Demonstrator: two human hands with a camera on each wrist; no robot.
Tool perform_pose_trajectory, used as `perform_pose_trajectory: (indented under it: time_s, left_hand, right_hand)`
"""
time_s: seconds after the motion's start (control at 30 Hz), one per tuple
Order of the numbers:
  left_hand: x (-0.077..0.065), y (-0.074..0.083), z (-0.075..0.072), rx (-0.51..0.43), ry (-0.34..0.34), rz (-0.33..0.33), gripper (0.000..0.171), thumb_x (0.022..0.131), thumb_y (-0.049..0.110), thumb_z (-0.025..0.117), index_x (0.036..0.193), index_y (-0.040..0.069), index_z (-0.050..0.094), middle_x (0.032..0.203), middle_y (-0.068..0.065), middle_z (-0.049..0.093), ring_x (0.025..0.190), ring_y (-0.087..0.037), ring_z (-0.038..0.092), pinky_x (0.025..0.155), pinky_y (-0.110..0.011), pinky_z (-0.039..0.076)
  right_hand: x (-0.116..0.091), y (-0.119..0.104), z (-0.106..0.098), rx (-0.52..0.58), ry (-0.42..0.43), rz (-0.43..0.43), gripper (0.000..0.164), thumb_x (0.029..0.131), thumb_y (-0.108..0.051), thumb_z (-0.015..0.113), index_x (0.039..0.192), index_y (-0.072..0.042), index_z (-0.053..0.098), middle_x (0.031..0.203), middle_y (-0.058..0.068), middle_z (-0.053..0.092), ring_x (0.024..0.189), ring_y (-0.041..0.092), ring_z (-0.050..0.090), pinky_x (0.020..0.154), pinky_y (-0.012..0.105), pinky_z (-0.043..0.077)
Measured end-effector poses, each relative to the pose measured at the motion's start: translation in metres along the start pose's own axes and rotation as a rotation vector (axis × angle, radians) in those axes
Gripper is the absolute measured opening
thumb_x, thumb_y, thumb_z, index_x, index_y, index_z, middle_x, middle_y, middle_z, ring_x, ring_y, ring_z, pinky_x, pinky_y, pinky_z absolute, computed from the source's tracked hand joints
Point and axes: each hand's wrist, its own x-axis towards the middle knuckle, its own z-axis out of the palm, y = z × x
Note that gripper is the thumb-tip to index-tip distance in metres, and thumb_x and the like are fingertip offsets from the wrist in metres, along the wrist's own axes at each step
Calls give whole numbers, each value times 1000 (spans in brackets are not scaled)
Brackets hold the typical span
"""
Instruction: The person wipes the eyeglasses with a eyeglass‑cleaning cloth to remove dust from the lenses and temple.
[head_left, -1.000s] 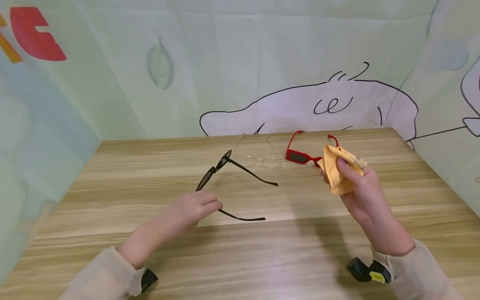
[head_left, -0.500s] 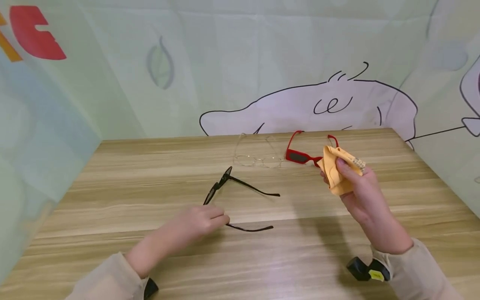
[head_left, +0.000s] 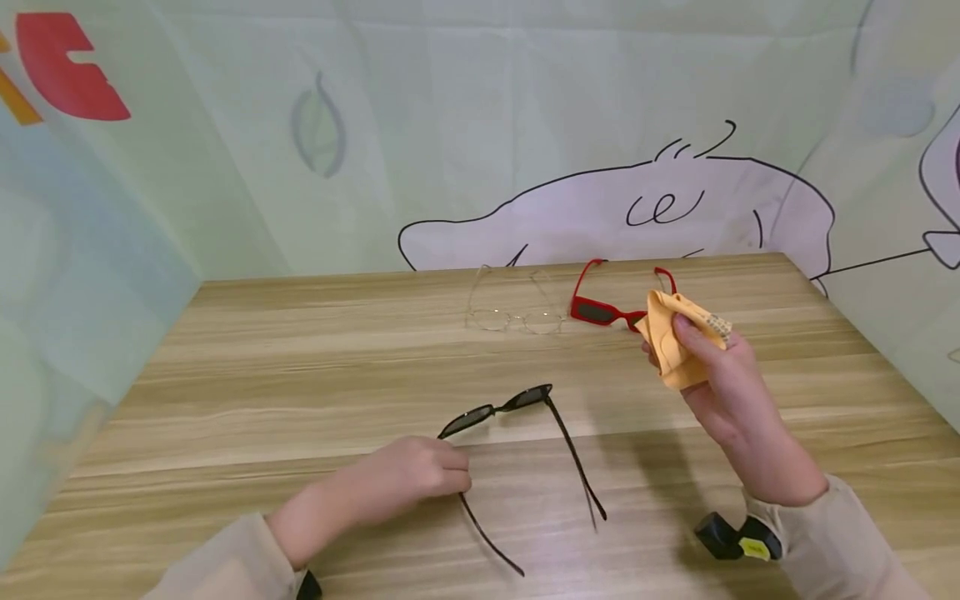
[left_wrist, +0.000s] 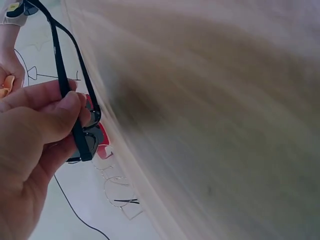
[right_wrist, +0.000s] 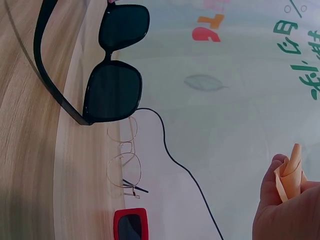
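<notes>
My left hand (head_left: 408, 479) pinches the black sunglasses (head_left: 495, 409) by the left temple, close to the hinge. Both temples are unfolded and point toward me, and the dark lenses face the back wall. In the left wrist view, thumb and fingers (left_wrist: 67, 107) press on the black temple. Off to the right, my right hand (head_left: 720, 383) grips a folded orange cloth (head_left: 667, 342), thumb on top. The same cloth (right_wrist: 290, 172) sticks out of the fist in the right wrist view.
Thin wire-framed glasses (head_left: 517, 321) sit unfolded near the back of the wooden table (head_left: 300, 358). Right of them are red sunglasses (head_left: 596, 312), partly hidden behind the cloth. A printed curtain (head_left: 480, 125) hangs behind the table.
My left hand has brought the black sunglasses nearer to me and slightly right, turning them so the temples swing from pointing right to pointing toward me. The right hand stays put with the cloth.
</notes>
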Motion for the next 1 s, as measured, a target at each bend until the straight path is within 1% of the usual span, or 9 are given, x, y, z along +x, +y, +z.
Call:
perform_pose_trajectory:
  time_s: [0.17, 0.33, 0.53, 0.6, 0.7, 0.8, 0.87, 0.93, 1.0]
  left_hand:
    - [-4, -4, 3, -63, -45, -43, 16, 79, -1, 63, 73, 12, 55, 76, 8, 53, 70, -4, 52, 70, -12, 44]
    - [-8, -10, 5, -119, -61, -78, 19, 78, -5, 63, 72, 12, 56, 76, 8, 53, 69, -4, 52, 68, -11, 45]
    - [-8, -11, 4, -167, -84, -95, 15, 79, -3, 64, 82, 12, 64, 85, 5, 62, 80, -6, 60, 76, -14, 47]
    - [-7, -10, -1, -189, -78, -97, 18, 78, -4, 64, 86, 11, 66, 88, 4, 64, 83, -7, 62, 78, -15, 47]
    - [-4, -9, -13, -222, -39, -93, 24, 75, -10, 64, 90, 9, 67, 90, 2, 65, 84, -9, 62, 80, -15, 47]
    - [-1, -10, -30, -240, -12, -111, 31, 72, -16, 63, 92, 6, 67, 93, 0, 65, 86, -10, 62, 79, -17, 48]
    - [0, -13, -41, -251, -5, -143, 35, 70, -20, 62, 94, 6, 68, 94, -1, 65, 85, -10, 62, 77, -17, 48]
    - [0, -20, -49, -212, 3, -175, 33, 71, -19, 64, 94, 5, 68, 93, -2, 66, 83, -11, 64, 74, -18, 50]
    - [0, -31, -56, -133, 24, -205, 31, 71, -16, 67, 94, 4, 68, 92, -3, 66, 80, -13, 64, 71, -20, 51]
  right_hand:
    - [-1, 0, -2, 11, -5, 8, 18, 92, 1, 52, 102, -2, 67, 99, 11, 67, 83, 24, 67, 70, 33, 54]
    - [-1, 0, -4, 23, 0, 18, 18, 92, 1, 52, 101, -2, 68, 99, 11, 67, 83, 24, 67, 69, 33, 54]
    - [-1, 0, -6, 27, -13, 15, 19, 93, 1, 51, 102, -1, 67, 100, 12, 67, 85, 25, 67, 69, 35, 54]
    - [-1, 0, -6, 20, -20, 16, 19, 93, 2, 50, 102, -1, 67, 100, 12, 66, 85, 25, 67, 70, 35, 54]
    - [0, -1, -7, -3, -35, 21, 19, 94, 1, 50, 104, -1, 66, 101, 12, 66, 85, 26, 67, 71, 34, 54]
    - [-1, -3, -9, -13, -60, 23, 20, 94, 0, 49, 104, -2, 66, 102, 11, 66, 86, 26, 67, 73, 33, 54]
    - [-1, -4, -11, -6, -75, 30, 21, 95, 0, 48, 105, -2, 66, 103, 11, 66, 87, 26, 66, 74, 33, 54]
    - [0, -4, -13, 2, -78, 45, 21, 95, 0, 47, 106, -2, 66, 103, 12, 66, 87, 26, 66, 74, 34, 53]
    - [0, -5, -14, 10, -71, 66, 21, 95, -1, 48, 106, -2, 65, 102, 12, 66, 86, 27, 66, 74, 34, 54]
